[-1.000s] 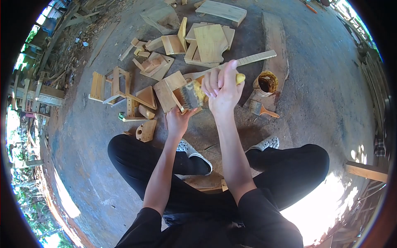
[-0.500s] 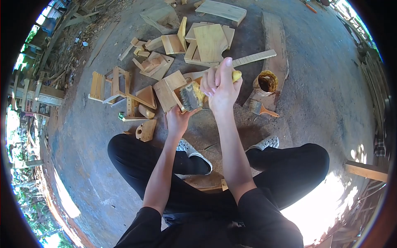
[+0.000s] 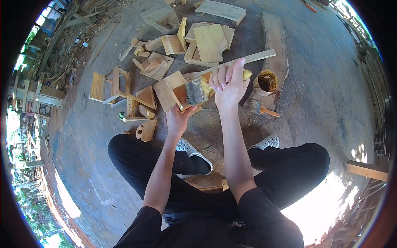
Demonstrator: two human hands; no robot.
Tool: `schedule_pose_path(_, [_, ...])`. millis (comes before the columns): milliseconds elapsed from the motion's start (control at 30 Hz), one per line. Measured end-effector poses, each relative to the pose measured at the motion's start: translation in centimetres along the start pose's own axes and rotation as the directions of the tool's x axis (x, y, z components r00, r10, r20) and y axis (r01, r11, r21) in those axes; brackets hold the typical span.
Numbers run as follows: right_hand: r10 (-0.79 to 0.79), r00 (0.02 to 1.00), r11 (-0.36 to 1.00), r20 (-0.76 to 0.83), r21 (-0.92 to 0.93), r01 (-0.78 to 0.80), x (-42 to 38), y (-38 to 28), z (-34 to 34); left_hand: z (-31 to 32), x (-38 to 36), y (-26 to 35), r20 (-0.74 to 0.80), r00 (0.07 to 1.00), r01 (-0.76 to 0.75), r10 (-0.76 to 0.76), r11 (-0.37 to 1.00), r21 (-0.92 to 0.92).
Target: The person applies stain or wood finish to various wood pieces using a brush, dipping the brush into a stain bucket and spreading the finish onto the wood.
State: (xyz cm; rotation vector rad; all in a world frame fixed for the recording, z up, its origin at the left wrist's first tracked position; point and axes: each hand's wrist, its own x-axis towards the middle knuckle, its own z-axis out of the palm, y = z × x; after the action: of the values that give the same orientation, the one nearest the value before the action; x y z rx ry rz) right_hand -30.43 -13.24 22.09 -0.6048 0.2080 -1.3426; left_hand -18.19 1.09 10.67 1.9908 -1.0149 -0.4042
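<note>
My right hand (image 3: pixel 230 82) grips a paintbrush (image 3: pixel 197 89) with a yellow handle; its dark bristles lie against a small orange-brown wooden piece (image 3: pixel 181 94). My left hand (image 3: pixel 178 119) holds that wooden piece from below, just above the ground in front of my knees. A stained tin of dark finish (image 3: pixel 267 82) stands on a plank to the right of my right hand.
A second brush (image 3: pixel 260 109) lies on the ground near the tin. Many cut wooden boards (image 3: pixel 211 41) and small frames (image 3: pixel 116 89) are spread over the concrete floor ahead and to the left. A long thin slat (image 3: pixel 256 57) lies behind my right hand. My shoes (image 3: pixel 268 144) rest below.
My right hand and the brush have shifted to the right and slightly up across the wooden piece. My left hand holds the piece in nearly the same place.
</note>
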Motion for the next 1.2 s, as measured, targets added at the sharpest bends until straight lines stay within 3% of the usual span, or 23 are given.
schedule_pose_path(233, [-0.148, 0.989, 0.967, 0.022, -0.208, 0.149, 0.4, -1.8, 0.2, 0.3, -0.2, 0.2, 0.013, 0.999, -0.045, 0.045, 0.999, 0.020])
schedule_pose_path(300, [-0.124, 0.992, 0.985, 0.034, -0.114, 0.127, -0.8, -1.6, 1.7, 0.4, -0.4, 0.5, 0.021, 0.998, -0.054, 0.053, 0.998, 0.024])
schedule_pose_path(367, [-0.023, 0.989, 1.000, 0.145, -0.015, 0.026, -1.5, -0.8, 2.5, 0.3, -0.4, 0.6, 0.024, 0.998, -0.066, 0.066, 0.997, 0.032])
schedule_pose_path(433, [0.014, 0.984, 0.998, 0.176, -0.065, -0.002, -1.6, -0.3, 2.4, 0.2, -0.2, 0.3, 0.056, 0.998, -0.040, 0.036, 0.997, 0.062])
schedule_pose_path(567, [0.029, 0.997, 0.990, 0.070, -0.139, -0.019, 0.4, -0.5, -0.6, -0.1, -0.3, -0.5, 0.005, 0.997, -0.077, 0.077, 0.997, -0.019])
schedule_pose_path(767, [-0.172, 0.983, 0.935, -0.070, -0.327, 0.140, 2.8, -3.4, -4.3, -0.7, -0.3, 0.1, 0.030, 0.999, -0.007, 0.010, 0.996, -0.088])
schedule_pose_path(833, [-0.264, 0.953, 0.841, -0.146, -0.519, 0.153, 2.8, -3.8, -4.7, -0.8, -0.4, 0.2, 0.045, 0.999, 0.008, -0.004, 0.997, -0.076])
schedule_pose_path(933, [-0.313, 0.933, 0.824, -0.178, -0.539, 0.174, 2.7, -3.9, -5.0, -0.8, -0.2, 0.2, 0.049, 0.998, 0.055, -0.049, 0.990, -0.132])
schedule_pose_path(967, [-0.313, 0.933, 0.825, -0.179, -0.538, 0.173, 2.6, -4.0, -5.1, -0.8, -0.2, 0.1, 0.049, 0.998, 0.055, -0.049, 0.990, -0.131])
schedule_pose_path(1033, [-0.345, 0.920, 0.818, -0.185, -0.541, 0.198, 2.7, -4.5, -4.9, -0.8, 0.0, -0.2, -0.053, 0.992, -0.116, 0.116, 0.993, -0.007])
schedule_pose_path(1200, [-0.354, 0.905, 0.810, -0.237, -0.561, 0.170, 3.1, -5.7, -4.8, -2.8, 3.3, -0.5, -0.032, 0.990, -0.132, 0.135, 0.988, 0.081])
